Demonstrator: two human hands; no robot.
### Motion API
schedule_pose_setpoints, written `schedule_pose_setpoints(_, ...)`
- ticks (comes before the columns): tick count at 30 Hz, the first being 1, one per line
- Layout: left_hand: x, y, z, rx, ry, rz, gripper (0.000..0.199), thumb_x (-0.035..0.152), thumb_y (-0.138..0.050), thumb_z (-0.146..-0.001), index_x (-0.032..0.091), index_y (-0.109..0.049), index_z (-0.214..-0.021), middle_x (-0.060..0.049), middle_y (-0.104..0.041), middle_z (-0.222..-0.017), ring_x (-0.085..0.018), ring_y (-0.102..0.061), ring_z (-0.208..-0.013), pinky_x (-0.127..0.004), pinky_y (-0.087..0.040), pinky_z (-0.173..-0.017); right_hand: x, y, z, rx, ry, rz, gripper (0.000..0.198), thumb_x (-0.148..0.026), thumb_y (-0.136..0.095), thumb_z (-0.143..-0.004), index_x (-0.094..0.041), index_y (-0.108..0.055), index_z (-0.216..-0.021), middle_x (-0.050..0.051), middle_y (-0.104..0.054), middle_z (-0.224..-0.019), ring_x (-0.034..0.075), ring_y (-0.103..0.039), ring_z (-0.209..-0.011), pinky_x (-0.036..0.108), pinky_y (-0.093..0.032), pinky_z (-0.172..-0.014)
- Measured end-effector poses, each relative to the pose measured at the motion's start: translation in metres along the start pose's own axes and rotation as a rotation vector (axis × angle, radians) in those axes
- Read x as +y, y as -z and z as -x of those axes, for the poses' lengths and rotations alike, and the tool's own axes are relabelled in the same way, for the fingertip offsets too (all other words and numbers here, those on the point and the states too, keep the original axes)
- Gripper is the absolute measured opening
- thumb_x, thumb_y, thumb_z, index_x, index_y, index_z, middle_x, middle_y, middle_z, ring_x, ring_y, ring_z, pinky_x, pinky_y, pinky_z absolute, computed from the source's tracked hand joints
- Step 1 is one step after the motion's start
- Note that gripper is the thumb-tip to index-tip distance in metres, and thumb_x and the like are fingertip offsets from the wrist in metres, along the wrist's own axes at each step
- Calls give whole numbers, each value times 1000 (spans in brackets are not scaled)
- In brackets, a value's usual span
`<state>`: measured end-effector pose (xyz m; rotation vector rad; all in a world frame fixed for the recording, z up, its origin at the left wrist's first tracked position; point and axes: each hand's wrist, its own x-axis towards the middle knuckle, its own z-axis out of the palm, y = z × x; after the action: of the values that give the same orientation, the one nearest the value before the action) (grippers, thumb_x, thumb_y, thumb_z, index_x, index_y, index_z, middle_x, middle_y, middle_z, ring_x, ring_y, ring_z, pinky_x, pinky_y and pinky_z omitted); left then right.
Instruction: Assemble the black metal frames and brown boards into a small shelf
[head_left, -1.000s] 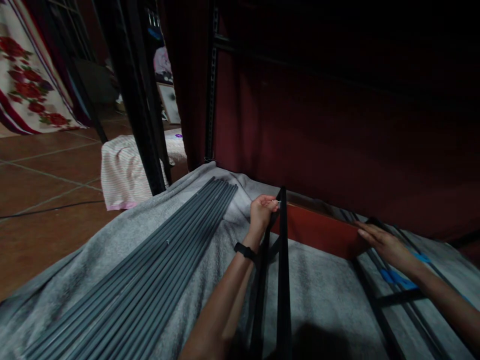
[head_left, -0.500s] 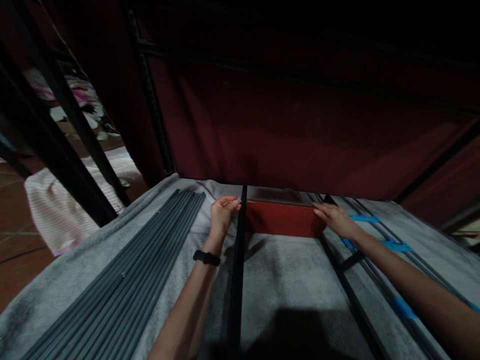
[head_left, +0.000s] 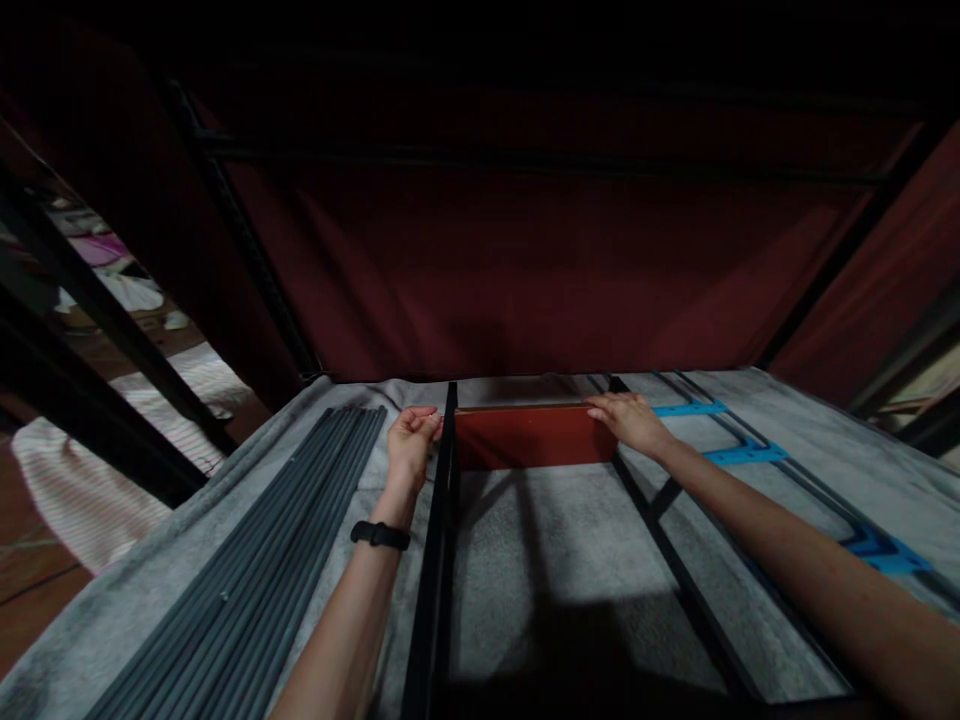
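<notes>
A reddish-orange board (head_left: 532,440) stands on edge between the two dark rails of a black metal frame (head_left: 436,560), at its far end. My left hand (head_left: 409,445), with a dark band on the wrist, is pinched against the outer side of the left rail, level with the board. What its fingertips hold is too small to make out. My right hand (head_left: 631,424) grips the board's upper edge at the right end, beside the right rail. The frame rests on a grey blanket (head_left: 562,540).
Left of the frame lies a bundle of grey rods (head_left: 262,560). To the right are dark rods with blue brackets (head_left: 746,453). A dark red fabric wall (head_left: 510,270) rises behind. Black posts (head_left: 112,420) and a striped cloth (head_left: 75,470) are at the left.
The view has turned, so the frame, board and hands appear further left. Both hands keep their places at the two ends of the board.
</notes>
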<state>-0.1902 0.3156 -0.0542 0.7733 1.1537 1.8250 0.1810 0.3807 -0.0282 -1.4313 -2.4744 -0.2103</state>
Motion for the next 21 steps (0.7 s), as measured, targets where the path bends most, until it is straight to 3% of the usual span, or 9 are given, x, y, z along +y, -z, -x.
schedule_pose_setpoints(5,2,1,-1,-42,129,53,34,18,-82,-57,15,-62,-84,0,-66,-69,-11,-62,-58,-21,-50,-56,1,2,-2,-13,-34,-9,37,-39,-38,-100,-25,-66,-120,10,-72,-107,26,-64,-102,41,-43,-92)
schedule_pose_setpoints(10,2,-1,0,-3,99,39,35,17,-79,-58,16,-61,-88,2,-66,-68,-10,-61,-54,-21,-50,-53,8,1,-5,-41,63,-153,30,-34,-43,-98,-24,-69,-110,7,-72,-105,22,-65,-100,33,-46,-87)
schedule_pose_setpoints(15,5,-1,-1,-47,112,13,36,18,-80,-57,15,-62,-88,0,-67,-69,-11,-62,-57,-21,-50,-54,14,-3,-4,-28,37,-141,27,-36,-45,-97,-27,-69,-105,5,-73,-104,23,-64,-99,40,-42,-93)
schedule_pose_setpoints(21,4,-2,1,-6,31,-101,35,28,-82,-56,16,-61,-81,3,-63,-61,-8,-55,-48,-18,-43,-46,21,-2,0,-87,129,-254,24,-37,-47,-95,-27,-69,-103,2,-74,-104,22,-65,-101,43,-37,-102)
